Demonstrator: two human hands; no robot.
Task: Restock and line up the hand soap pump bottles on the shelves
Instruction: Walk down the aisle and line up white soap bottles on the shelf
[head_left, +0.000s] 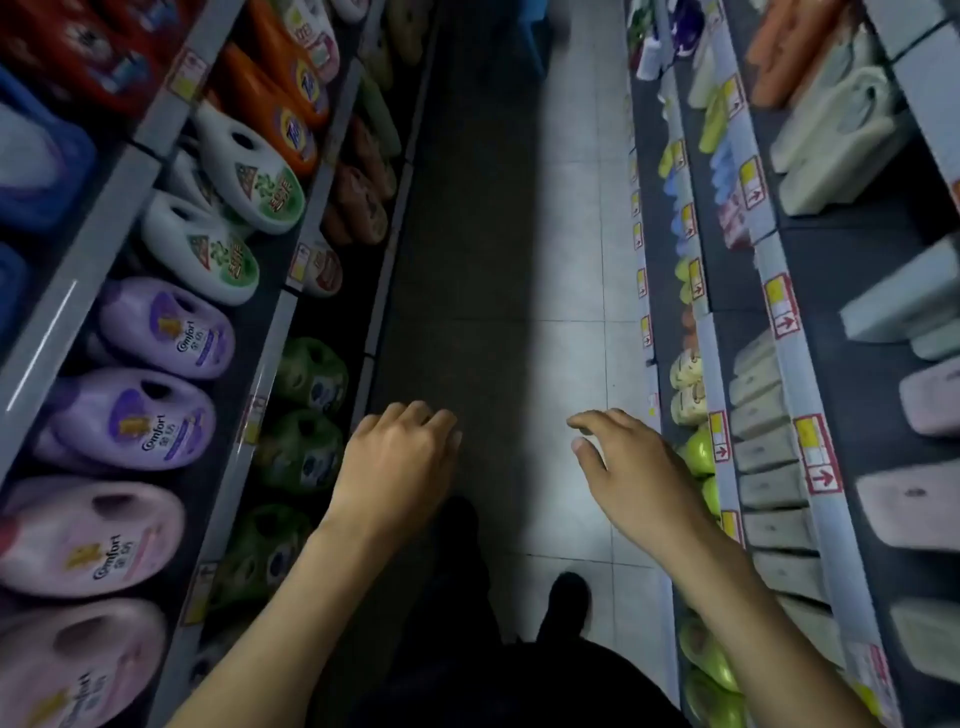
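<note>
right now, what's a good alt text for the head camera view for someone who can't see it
Two empty hands, left hand and right hand, reach forward over a narrow shop aisle with a tiled floor. Purple and pink jugs fill the left shelves; green bottles and pale packs line the right shelves.

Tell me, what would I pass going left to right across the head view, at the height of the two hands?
Purple Comfort bottle → dark green bottle → left hand → tiled floor → right hand → lime-green bottle → grey-beige packs → price tag → pink pack.
</note>
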